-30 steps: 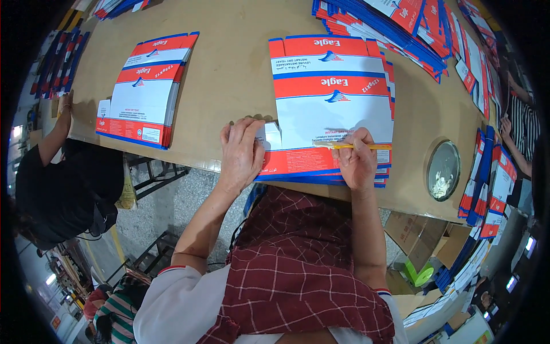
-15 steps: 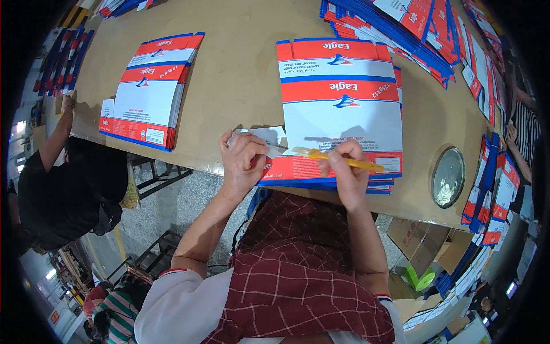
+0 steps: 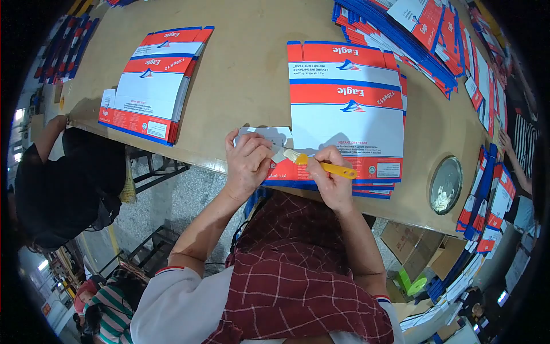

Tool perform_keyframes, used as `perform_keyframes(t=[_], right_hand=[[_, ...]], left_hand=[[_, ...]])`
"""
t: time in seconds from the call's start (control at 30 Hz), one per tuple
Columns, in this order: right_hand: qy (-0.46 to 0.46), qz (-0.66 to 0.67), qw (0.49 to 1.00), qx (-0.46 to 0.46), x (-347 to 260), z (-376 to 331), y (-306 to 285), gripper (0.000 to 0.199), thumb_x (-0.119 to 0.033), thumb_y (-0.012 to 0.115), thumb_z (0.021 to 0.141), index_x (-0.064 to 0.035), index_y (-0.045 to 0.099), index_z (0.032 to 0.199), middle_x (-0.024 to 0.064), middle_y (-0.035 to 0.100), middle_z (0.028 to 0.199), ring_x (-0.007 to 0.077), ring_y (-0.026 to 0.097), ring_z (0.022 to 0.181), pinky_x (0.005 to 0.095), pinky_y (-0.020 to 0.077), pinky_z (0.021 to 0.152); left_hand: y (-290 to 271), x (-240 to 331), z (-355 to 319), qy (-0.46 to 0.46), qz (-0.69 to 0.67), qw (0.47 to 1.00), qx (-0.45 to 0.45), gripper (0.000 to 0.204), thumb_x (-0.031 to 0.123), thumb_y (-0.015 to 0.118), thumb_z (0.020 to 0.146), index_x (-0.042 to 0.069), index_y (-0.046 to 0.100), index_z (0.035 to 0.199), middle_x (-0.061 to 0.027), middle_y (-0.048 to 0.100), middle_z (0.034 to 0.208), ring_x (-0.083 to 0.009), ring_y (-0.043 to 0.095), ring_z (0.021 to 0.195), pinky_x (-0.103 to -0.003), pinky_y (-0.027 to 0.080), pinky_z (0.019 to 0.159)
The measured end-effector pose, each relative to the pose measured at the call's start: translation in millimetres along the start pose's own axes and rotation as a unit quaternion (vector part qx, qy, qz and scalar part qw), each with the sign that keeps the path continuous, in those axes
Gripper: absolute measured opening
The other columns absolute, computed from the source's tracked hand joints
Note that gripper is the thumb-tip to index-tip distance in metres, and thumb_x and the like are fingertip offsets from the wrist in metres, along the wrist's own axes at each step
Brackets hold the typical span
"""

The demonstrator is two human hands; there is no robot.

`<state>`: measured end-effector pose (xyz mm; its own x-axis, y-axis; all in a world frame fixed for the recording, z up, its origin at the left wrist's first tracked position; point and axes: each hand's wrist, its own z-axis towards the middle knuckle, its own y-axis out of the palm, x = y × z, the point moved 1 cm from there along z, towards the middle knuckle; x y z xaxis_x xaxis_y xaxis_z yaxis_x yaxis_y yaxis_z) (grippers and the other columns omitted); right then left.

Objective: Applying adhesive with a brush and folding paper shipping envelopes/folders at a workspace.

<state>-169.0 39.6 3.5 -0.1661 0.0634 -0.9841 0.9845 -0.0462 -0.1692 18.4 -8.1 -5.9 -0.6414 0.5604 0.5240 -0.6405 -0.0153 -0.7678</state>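
A stack of flat printed cartons (image 3: 344, 120), red, white and blue, lies in front of me near the table's edge. My left hand (image 3: 248, 160) is closed at the stack's left side, its fingers curled on the top carton's small white side flap (image 3: 275, 135). In my right hand (image 3: 331, 180) is a brush (image 3: 339, 170) with a yellow handle, gripped between thumb and fingers. Its pale bristles point left and meet the flap area beside my left fingers. The left fingertips are partly hidden.
A second carton stack (image 3: 146, 92) lies to the left on the brown table (image 3: 240, 63). On the right stands a round dish (image 3: 446, 184) with whitish paste. More cartons (image 3: 407, 40) are heaped at the far right. A co-worker in black (image 3: 69, 178) is at the left edge.
My right hand has carried the brush left, bringing its bristles from the carton's lower face to the flap by my left hand. The left hand keeps its place on the flap.
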Motion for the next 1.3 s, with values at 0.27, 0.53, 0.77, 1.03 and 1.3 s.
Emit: perform_keyframes(t=[0.27, 0.53, 0.77, 1.03, 1.3], right_hand=[[-0.040, 0.000, 0.998, 0.039, -4, -1, 3, 0.014, -0.007, 0.058, 0.081, -0.0033, 0.046, 0.075, 0.0040, 0.050, 0.060, 0.0091, 0.048, 0.051, 0.0235, 0.0378, 0.046], [-0.047, -0.010, 0.998, 0.050, -14, -1, 1, 0.011, -0.003, 0.055, 0.080, -0.0031, 0.047, 0.073, 0.0006, 0.047, 0.059, 0.0051, 0.043, 0.054, 0.0213, 0.0352, 0.048], [-0.050, 0.024, 0.997, 0.061, -1, 1, 2, 0.014, -0.006, 0.057, 0.081, -0.0020, 0.046, 0.074, 0.0039, 0.049, 0.059, 0.0079, 0.045, 0.050, 0.0234, 0.0362, 0.045], [-0.021, 0.075, 0.993, 0.083, 1, 0, -4, 0.012, -0.005, 0.051, 0.085, -0.0033, 0.044, 0.076, 0.0018, 0.051, 0.061, 0.0056, 0.048, 0.054, 0.0200, 0.0399, 0.051], [0.045, 0.131, 0.989, 0.048, -5, 11, 0, 0.023, -0.018, 0.051, 0.090, -0.0042, 0.045, 0.073, 0.0039, 0.055, 0.060, 0.0057, 0.051, 0.052, 0.0190, 0.0420, 0.051]], left_hand=[[0, 1, 1, 0.001, 0.001, 1.000, 0.002, 0.019, -0.003, 0.062, 0.056, 0.011, 0.054, 0.067, -0.0012, 0.058, 0.081, -0.0191, 0.055, 0.087, -0.043, 0.027, 0.094], [1, 1, 0, 0.002, -0.003, 1.000, 0.003, 0.020, -0.003, 0.061, 0.056, 0.011, 0.053, 0.067, -0.0011, 0.058, 0.081, -0.0194, 0.055, 0.088, -0.044, 0.027, 0.094], [2, 0, 0, 0.002, -0.002, 1.000, 0.007, 0.017, 0.000, 0.063, 0.057, 0.011, 0.053, 0.067, -0.0002, 0.058, 0.081, -0.0188, 0.055, 0.088, -0.045, 0.027, 0.093], [2, 1, 1, 0.002, -0.003, 1.000, 0.008, 0.018, -0.001, 0.063, 0.058, 0.010, 0.053, 0.067, -0.0002, 0.058, 0.080, -0.0185, 0.055, 0.088, -0.045, 0.027, 0.093], [2, 0, -1, -0.004, -0.004, 1.000, 0.014, 0.018, -0.002, 0.063, 0.058, 0.011, 0.053, 0.067, 0.0000, 0.058, 0.079, -0.0184, 0.055, 0.087, -0.044, 0.026, 0.094]])
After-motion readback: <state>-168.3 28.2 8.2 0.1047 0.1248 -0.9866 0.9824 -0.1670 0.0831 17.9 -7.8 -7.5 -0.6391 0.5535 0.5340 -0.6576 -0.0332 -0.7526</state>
